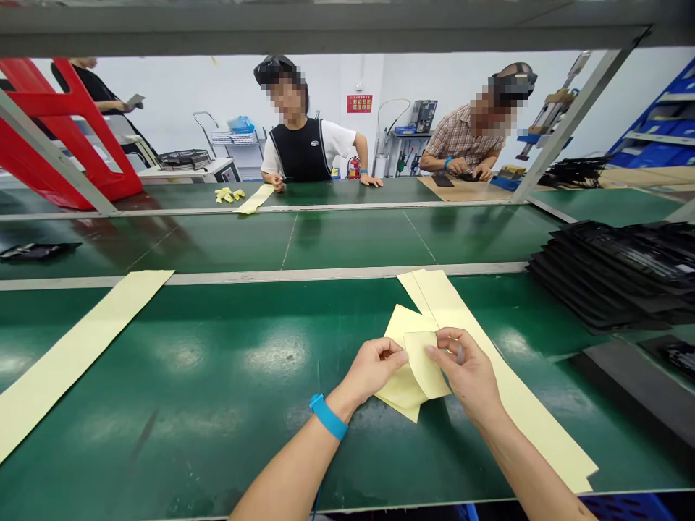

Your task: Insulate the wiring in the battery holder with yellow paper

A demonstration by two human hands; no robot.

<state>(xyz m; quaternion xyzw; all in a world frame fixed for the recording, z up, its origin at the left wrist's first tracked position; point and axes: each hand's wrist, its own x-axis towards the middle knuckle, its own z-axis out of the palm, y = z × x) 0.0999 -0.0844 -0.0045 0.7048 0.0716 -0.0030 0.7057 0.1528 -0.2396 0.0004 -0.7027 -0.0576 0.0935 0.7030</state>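
Between my hands is a small pale yellow paper sheet, held just above the green worktop. My left hand pinches its left edge, and a blue band circles that wrist. On the opposite side, my right hand grips the sheet's upper right part between thumb and fingers. More yellow paper pieces lie beneath the sheet, partly covered by it and by my left fingers. Just right of them, long yellow paper strips lie overlapped on the worktop, running diagonally past my right hand.
Another long yellow strip lies at left. A stack of black flat parts and a dark grey block stand at right. Across the green bench, one person and another sit. A metal beam spans overhead.
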